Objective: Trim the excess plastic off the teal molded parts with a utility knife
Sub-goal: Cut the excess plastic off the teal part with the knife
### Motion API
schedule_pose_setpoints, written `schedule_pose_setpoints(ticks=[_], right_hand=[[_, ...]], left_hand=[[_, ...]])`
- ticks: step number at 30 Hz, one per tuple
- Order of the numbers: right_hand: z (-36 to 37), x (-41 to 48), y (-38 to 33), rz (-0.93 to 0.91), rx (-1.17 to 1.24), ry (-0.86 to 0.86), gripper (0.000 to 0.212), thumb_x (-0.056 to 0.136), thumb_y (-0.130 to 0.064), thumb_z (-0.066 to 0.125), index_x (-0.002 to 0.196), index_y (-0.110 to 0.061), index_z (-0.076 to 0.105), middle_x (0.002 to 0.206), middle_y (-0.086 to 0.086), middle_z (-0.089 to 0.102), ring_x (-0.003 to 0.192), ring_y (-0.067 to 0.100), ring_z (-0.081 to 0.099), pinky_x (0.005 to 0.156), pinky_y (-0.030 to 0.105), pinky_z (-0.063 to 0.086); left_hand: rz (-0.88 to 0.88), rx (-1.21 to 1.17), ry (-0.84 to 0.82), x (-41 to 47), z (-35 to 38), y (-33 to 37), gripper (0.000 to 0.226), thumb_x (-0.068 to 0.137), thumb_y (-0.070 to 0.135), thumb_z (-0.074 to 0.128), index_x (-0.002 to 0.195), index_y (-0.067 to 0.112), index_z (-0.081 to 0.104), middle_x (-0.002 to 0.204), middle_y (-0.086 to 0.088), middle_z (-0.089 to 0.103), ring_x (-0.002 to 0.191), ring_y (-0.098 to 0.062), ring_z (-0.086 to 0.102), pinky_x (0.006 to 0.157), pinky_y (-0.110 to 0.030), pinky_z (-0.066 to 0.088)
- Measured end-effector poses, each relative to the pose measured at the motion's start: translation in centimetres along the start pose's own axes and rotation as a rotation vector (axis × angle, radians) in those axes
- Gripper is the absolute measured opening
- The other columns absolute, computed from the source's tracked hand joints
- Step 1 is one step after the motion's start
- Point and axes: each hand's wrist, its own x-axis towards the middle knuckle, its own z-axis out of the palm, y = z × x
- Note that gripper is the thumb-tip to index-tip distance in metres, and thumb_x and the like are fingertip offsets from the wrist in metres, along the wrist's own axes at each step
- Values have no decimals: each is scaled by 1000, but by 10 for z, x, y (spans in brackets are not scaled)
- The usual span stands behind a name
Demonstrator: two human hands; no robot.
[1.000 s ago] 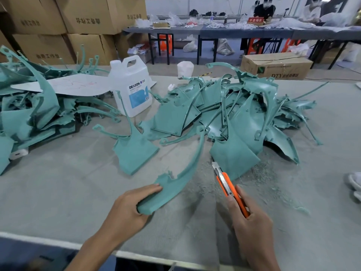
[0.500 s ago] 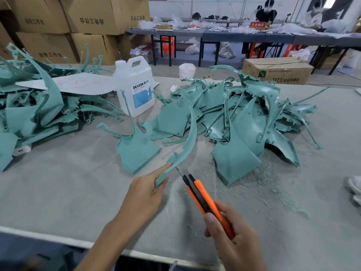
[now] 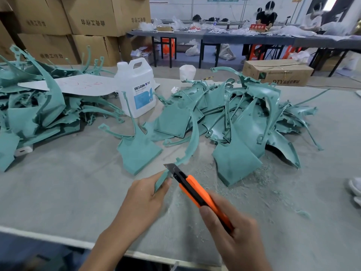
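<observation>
In front of the white jug [image 3: 136, 89], near the desk [image 3: 58, 188] edge, the left hand [image 3: 144, 198] grips the lower end of a long curved teal part [image 3: 192, 141], its fingers wrapped round it. The strip arcs up and back toward the jug. The right hand [image 3: 234, 237] is clenched round the orange utility knife [image 3: 197, 190], blade out and pointing toward the jug. The tip lies by the strip just above the left hand, seemingly touching it. A flat teal part [image 3: 138, 153] lies directly before the jug. Heaps of teal parts sit to its right [image 3: 244, 122] and left [image 3: 35, 110]. Plastic shavings [image 3: 259, 178] lie in front of the right heap.
</observation>
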Motion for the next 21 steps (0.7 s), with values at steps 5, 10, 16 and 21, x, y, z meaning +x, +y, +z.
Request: schedule_pose_setpoints(ticks=[5, 10, 16, 21], right_hand=[[-20, 26, 7, -19, -70, 55, 26, 93, -55, 60, 119, -57, 62, 57, -10, 56, 42, -3, 42, 42, 13, 34], [-44, 57, 12, -48, -93, 70, 25, 90, -58, 55, 114, -61, 61, 58, -13, 56, 41, -1, 42, 40, 12, 33], [-74, 101, 38, -24, -206, 25, 33, 92, -59, 54, 111, -37, 69, 56, -9, 49, 45, 3, 41, 43, 20, 34], [-67, 116, 64, 62, -360, -16, 20, 94, -49, 55, 92, -34, 69, 55, -2, 53, 45, 8, 45, 47, 28, 40]], left_hand=[[-60, -133, -85, -13, -21, 12, 44, 91, 58, 53, 62, 26, 39, 54, 13, 32, 51, -3, 29, 48, -19, 22], [-70, -398, -281, -21, -58, 25, 29, 89, 42, 60, 111, 28, 72, 99, -6, 75, 88, -30, 68, 80, -44, 54], [-59, -735, -467, -31, -90, 9, 42, 93, 20, 71, 134, 24, 61, 123, -6, 71, 112, -26, 69, 89, -30, 57], [-175, -929, -348, -31, -82, -11, 57, 74, 18, 87, 127, 15, 67, 127, -21, 66, 113, -39, 66, 87, -42, 58]])
